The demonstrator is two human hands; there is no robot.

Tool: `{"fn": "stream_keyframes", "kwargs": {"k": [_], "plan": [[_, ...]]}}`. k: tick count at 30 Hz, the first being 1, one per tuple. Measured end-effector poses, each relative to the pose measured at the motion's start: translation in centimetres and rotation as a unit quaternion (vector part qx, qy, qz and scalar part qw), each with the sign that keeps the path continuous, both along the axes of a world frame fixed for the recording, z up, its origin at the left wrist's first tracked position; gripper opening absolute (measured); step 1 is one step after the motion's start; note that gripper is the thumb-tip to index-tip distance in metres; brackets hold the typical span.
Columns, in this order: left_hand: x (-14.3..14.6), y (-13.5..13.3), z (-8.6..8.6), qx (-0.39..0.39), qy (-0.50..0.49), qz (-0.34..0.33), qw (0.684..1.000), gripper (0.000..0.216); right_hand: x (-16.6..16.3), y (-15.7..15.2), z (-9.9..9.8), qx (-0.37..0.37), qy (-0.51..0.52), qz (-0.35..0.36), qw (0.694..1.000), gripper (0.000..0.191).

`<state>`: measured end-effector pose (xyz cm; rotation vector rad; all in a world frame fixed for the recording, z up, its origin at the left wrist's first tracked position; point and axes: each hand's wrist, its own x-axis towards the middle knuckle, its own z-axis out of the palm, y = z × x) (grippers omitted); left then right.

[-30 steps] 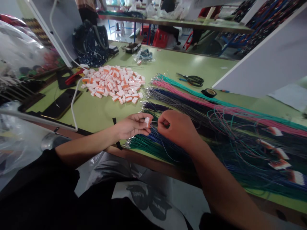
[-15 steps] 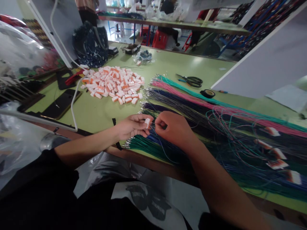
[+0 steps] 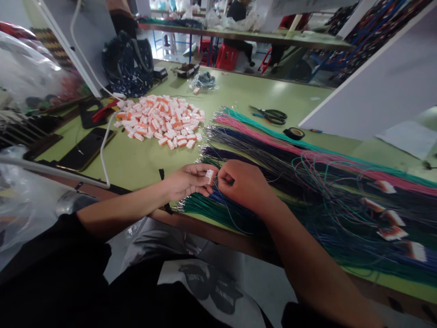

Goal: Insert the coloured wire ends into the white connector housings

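Observation:
Between the thumb and fingers of my left hand (image 3: 187, 182) is a white and orange connector housing (image 3: 210, 176). My right hand (image 3: 244, 184) is pinched just to the right of it, on a thin wire (image 3: 215, 178) that reaches the orange side of the housing. How deep the wire sits in the housing is too small to tell. Below and behind both hands lie bundles of cut wires, among them green wires (image 3: 208, 212), grey wires (image 3: 246, 145) and pink wires (image 3: 252, 130), their metal-tipped ends towards the left.
A heap of connector housings (image 3: 164, 118) lies beyond my left hand. Scissors (image 3: 269, 114) and black tape (image 3: 294, 133) lie behind the wires. Several wired housings (image 3: 392, 233) rest on the bundles at right. A phone (image 3: 85, 149) and white cable (image 3: 104, 155) are at left.
My right hand has moved slightly left, closer to the connector housing. My left hand keeps its hold in nearly the same place.

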<state>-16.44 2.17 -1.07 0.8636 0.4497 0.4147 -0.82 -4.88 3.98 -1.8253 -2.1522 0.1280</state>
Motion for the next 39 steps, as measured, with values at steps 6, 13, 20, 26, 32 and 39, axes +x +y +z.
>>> {"fn": "stream_keyframes", "kwargs": {"k": [6, 13, 20, 26, 32, 39], "plan": [[0.0, 0.1, -0.1, 0.013, 0.008, 0.002, 1.000, 0.032, -0.1, 0.0, 0.0, 0.005, -0.017, -0.004, 1.000, 0.009], [0.1, 0.0, -0.4, 0.015, 0.003, 0.004, 1.000, 0.030, -0.1, 0.1, 0.0, -0.006, -0.032, -0.014, 0.999, 0.010], [0.2, 0.0, -0.5, 0.011, 0.012, 0.007, 1.000, 0.029, -0.5, 0.3, -0.4, -0.032, -0.027, -0.015, 0.999, 0.011], [0.4, 0.1, -0.6, 0.003, 0.012, -0.007, 1.000, 0.031, 4.2, 0.8, 1.5, -0.071, 0.125, 0.022, 0.989, 0.017], [0.5, 0.1, -0.8, 0.000, -0.008, -0.051, 0.999, 0.035, 13.2, 4.6, 0.2, 0.014, -0.043, -0.324, 0.945, 0.019], [0.5, 0.1, -0.7, 0.003, 0.009, -0.058, 0.998, 0.032, 14.6, 6.5, -3.0, -0.081, -0.128, -0.362, 0.920, 0.021]]}}
